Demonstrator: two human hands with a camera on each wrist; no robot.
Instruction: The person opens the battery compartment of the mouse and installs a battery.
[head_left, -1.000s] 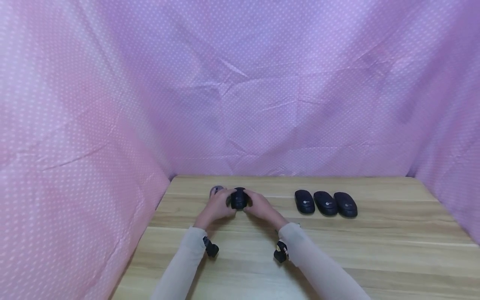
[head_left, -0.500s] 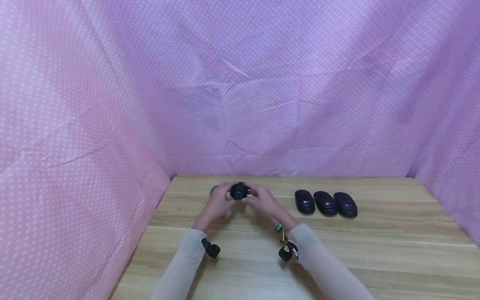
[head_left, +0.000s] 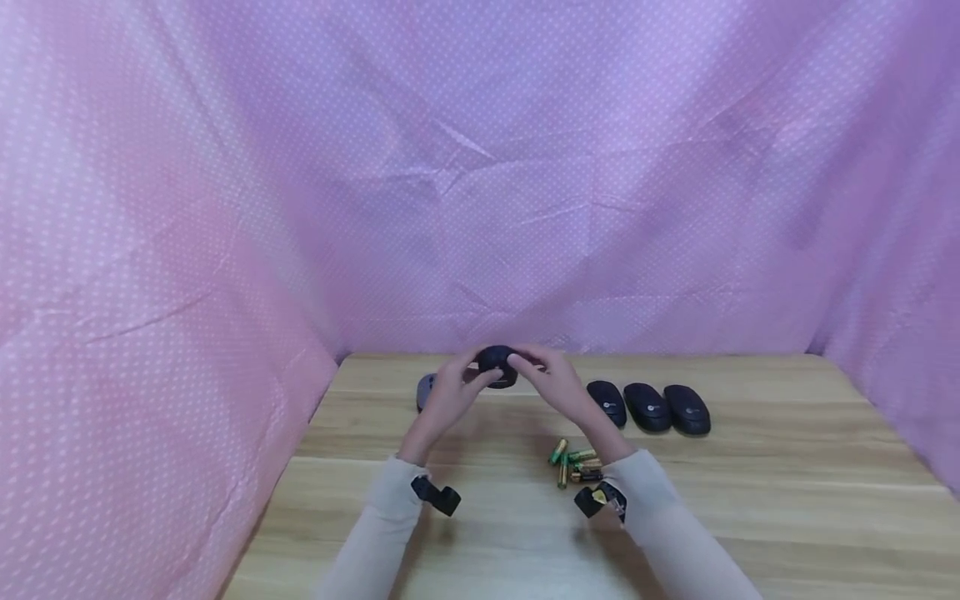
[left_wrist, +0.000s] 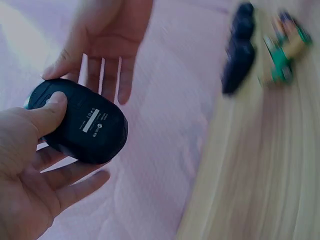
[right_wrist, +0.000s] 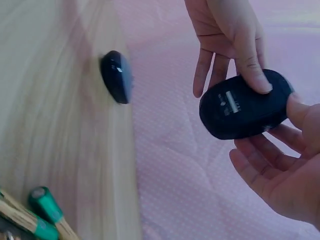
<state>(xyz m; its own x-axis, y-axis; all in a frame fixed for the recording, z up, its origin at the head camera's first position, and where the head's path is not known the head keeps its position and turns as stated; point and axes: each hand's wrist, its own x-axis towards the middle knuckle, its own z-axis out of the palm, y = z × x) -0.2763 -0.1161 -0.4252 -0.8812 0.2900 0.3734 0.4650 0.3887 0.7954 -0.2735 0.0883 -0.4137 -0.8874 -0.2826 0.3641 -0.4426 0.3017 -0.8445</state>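
Note:
Both hands hold a black computer mouse [head_left: 497,360] raised above the far part of the table. Its underside, with a white label, faces back toward the wrists in the left wrist view, where the mouse [left_wrist: 95,132] shows whole. My left hand [head_left: 450,396] grips one end, thumb lying on the underside and fingers behind. From the other side my right hand [head_left: 558,383] pinches the mouse, thumb at its edge in the right wrist view. Several green-and-gold batteries [head_left: 558,452] lie on the table near the right wrist, partly hidden by that arm.
Three black mice [head_left: 647,407] stand in a row at the right on the wooden table [head_left: 787,467]. A grey mouse [head_left: 425,392] sits at the left, partly behind the left hand. Pink dotted cloth [head_left: 480,208] hangs around the table's back and sides.
The hands have lifted the black mouse off the table and tipped it so its underside faces back. The right forearm has shifted right, uncovering the batteries.

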